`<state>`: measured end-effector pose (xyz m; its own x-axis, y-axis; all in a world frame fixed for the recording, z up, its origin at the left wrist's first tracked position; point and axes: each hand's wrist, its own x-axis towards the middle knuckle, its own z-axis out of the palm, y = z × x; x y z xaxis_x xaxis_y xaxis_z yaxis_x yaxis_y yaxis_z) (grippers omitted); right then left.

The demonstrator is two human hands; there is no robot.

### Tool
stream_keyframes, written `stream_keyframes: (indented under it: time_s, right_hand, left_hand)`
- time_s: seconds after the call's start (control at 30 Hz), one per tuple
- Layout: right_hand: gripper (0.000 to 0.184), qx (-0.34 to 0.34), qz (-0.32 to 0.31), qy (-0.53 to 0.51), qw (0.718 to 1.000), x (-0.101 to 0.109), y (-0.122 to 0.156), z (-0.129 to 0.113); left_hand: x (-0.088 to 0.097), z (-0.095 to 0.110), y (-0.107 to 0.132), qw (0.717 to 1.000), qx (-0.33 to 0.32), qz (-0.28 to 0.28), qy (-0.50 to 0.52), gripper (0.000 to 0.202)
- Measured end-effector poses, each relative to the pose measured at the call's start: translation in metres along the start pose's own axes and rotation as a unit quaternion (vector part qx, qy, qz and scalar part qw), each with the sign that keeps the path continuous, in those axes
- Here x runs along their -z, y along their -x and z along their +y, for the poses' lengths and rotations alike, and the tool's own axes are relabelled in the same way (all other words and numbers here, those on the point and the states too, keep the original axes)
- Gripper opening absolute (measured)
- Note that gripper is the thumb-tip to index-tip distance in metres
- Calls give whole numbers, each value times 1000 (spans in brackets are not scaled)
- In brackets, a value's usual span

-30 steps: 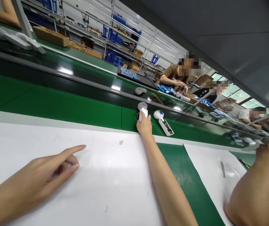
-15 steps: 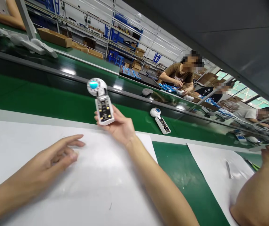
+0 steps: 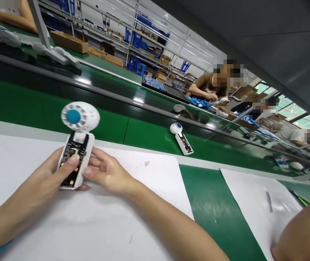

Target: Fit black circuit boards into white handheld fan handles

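Observation:
Both of my hands hold a white handheld fan (image 3: 89, 114) upright above the white sheet (image 3: 95, 224). Its round head has a blue centre, and the open handle bares a black circuit board (image 3: 71, 181). My left hand (image 3: 49, 174) grips the handle from the left, its thumb pressed on the board. On the right side, my right hand (image 3: 110, 174) closes its thumb and fingers on the handle's edge; some fingertips are hidden behind it. A second handheld fan (image 3: 184, 143), also with its board bare, lies on the green surface beyond the sheet.
A dark conveyor belt (image 3: 108, 95) runs behind, carrying a white part (image 3: 179, 108). At right are another white sheet (image 3: 252, 203), green-handled pliers (image 3: 303, 200) and a co-worker's arm (image 3: 298, 224). Across the belt, a person in brown (image 3: 208, 87) works beside blue parts (image 3: 198, 102).
The fan came nearer and to the left, down from over the sheet's far edge, in my right hand. My left hand, empty before, has taken hold of its handle.

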<state>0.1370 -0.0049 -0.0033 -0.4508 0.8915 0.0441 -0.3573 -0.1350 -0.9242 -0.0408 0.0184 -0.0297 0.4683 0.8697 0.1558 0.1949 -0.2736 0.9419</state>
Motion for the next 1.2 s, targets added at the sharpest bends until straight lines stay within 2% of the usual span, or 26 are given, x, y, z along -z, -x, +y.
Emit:
stream_keyframes:
  time_s: [0.1,0.17,0.23,0.3,0.4,0.5,0.6,0.67,0.73,0.8,0.97,1.03,1.1,1.2]
  right_hand:
    - [41,55,59,41,996,-5,-1,3]
    - [33,65,86,65,992,-7,-1,3]
    - [33,61,93,73,991,-7,-1,0]
    - [32,53,90,61,993,-4,0,-2]
    - [36,35,66,10,997,0,0,-5]
    - [52,21,74,-4,997,1,0,-4]
    - [66,30,114,31,993,-2,0,-4]
    - [69,33,113,32,993,-3,0,-5]
    - [70,28,103,17,994,-3,0,-5]
    - [71,24,100,2,995,-1,0,-4]
    - [72,21,102,-33,994,2,-1,-1]
    - [71,24,104,-45,993,3,-1,-1]
    - [70,27,104,-52,993,2,-2,-1]
    - [67,31,97,-49,994,2,-1,-2]
  left_hand:
    - [-2,6,-1,992,42,117,29,49]
    - [-3,10,0,993,38,112,23,58]
    - [-4,13,0,994,42,100,11,62]
    - [-4,18,0,992,60,110,-10,66]
    - [-6,35,0,984,114,128,-41,67]
    - [-10,51,0,977,160,141,-28,77]
    - [-11,47,1,979,152,135,-28,93]
    - [-10,35,2,983,124,122,-53,86]
    - [-8,26,2,985,116,108,-63,79]
    - [-8,28,1,984,138,105,-50,82]
    - [-14,70,0,964,231,134,4,88]
    - [-14,80,0,957,258,134,15,90]
    - [-12,78,1,953,275,119,36,92]
    - [-6,65,1,952,285,70,89,79]
